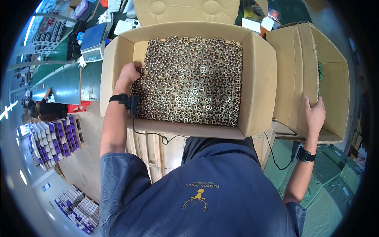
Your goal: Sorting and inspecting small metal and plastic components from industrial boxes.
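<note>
In front of me stands an open cardboard box point(258, 87) with many small round metal pieces point(193, 79), each with a cross-like pattern, lying close together in it. My left hand point(129, 73) reaches in at the box's left side. Its fingers curl at the outermost metal pieces, and their tips are hidden, so what they hold cannot be seen. To the right, a second open cardboard box point(290, 79) stands tilted. My right hand point(315, 114) grips its edge, with the thumb on the near flap and the other fingers toward the inside, where a strip of green pieces point(319, 75) shows.
A blue-topped weighing scale point(94, 41) stands on the green table point(92, 81) at the left. Green wrapped packages point(329, 173) lie below the right box. Farther left are a red stool point(79, 106), racks of purple and white items point(55, 136) and another person point(51, 108).
</note>
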### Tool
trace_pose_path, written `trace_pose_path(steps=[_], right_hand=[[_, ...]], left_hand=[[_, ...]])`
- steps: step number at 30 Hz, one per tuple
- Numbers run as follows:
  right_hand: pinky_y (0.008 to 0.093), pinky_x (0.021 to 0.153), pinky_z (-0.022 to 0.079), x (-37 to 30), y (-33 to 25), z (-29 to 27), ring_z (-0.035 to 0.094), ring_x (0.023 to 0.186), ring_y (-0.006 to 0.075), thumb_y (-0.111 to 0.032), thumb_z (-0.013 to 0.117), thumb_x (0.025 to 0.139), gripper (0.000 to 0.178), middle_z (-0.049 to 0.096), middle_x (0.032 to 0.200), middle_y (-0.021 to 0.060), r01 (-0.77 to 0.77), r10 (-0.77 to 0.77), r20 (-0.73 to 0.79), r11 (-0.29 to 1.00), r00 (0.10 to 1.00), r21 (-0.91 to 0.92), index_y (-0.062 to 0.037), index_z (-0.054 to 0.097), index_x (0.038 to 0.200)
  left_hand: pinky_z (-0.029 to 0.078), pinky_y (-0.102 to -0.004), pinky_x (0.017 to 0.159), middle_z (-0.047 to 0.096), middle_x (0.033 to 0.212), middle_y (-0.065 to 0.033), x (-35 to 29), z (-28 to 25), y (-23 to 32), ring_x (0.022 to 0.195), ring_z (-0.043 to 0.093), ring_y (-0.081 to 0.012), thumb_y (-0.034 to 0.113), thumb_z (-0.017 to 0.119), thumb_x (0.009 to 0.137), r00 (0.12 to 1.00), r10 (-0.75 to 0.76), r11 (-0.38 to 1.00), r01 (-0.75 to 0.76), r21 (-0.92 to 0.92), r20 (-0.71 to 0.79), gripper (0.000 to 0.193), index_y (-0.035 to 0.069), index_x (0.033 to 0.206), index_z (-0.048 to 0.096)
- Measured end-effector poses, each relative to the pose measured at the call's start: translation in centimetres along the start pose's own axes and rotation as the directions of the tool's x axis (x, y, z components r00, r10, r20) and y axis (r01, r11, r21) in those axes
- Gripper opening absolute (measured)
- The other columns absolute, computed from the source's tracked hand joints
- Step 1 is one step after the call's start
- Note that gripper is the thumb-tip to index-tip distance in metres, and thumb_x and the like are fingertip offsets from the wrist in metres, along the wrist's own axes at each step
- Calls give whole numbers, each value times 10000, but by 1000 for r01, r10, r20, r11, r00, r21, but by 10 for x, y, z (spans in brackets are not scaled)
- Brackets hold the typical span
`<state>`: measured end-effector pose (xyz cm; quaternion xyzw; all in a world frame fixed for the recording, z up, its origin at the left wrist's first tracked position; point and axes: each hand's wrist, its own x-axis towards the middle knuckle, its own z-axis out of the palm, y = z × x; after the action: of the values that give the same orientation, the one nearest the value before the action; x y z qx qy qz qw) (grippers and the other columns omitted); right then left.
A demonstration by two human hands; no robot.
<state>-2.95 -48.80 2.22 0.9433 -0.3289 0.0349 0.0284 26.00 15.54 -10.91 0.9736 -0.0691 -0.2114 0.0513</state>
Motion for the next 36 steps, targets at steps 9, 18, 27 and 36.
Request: trace_pose_path(steps=[9,18,27,36], right_hand=[[489,894,514,-1,-3,0,631,1068,433,-441,687,886,549,674,1134,243,37,-36,-44,999,998,13,5,611,1197],[479,892,515,1,4,2,649,1044,443,-444,694,896,578,686,1095,273,58,-59,8,993,998,103,35,603,1206],[448,846,534,0,3,-15,688,971,383,-367,709,911,469,706,1058,235,61,-75,32,951,997,304,18,598,1155],[375,914,510,109,140,-39,675,1036,280,-515,648,937,613,708,1095,195,-69,-65,220,830,973,553,25,645,1226]], left_hand=[[535,-325,932,750,1084,-150,2,8,-17,1022,719,-254,12,614,784,999,-45,946,33,-322,-28,416,37,1189,705],[536,-353,925,744,1082,-153,4,10,-7,1026,711,-291,56,615,804,996,-83,973,74,-218,-33,379,65,1168,719],[530,-447,927,712,1074,-228,-14,-4,14,1037,681,-394,219,616,861,979,-130,990,137,36,-157,306,44,1080,740],[533,-314,813,742,920,-110,-144,4,174,837,685,-179,202,601,1013,965,-170,933,92,-348,-201,228,-5,1022,695]])
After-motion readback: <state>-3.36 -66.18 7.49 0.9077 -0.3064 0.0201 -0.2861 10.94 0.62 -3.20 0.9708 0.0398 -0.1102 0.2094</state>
